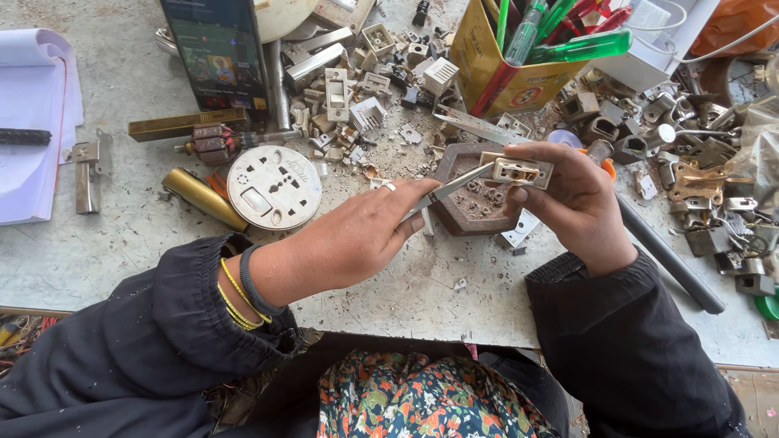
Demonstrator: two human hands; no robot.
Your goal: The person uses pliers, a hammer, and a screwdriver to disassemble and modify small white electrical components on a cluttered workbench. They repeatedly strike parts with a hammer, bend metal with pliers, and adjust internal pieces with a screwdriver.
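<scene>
My left hand (pixel 357 231) grips a pair of metal tweezers (pixel 450 191) whose tips reach into a small cream switch part (pixel 516 171). My right hand (pixel 572 203) holds that switch part between thumb and fingers, above a dark hexagonal dish (pixel 479 212) with small bits inside. Both hands hover over the grey worktable (pixel 114 243), sleeves dark, bangles and a band on the left wrist.
A round white socket plate (pixel 273 187) and a brass tube (pixel 201 198) lie left of my hands. A phone (pixel 219 53) stands behind; a yellow box (pixel 507 69) holds screwdrivers. Loose switch parts litter the back and right. A grey rod (pixel 669 255) lies at right.
</scene>
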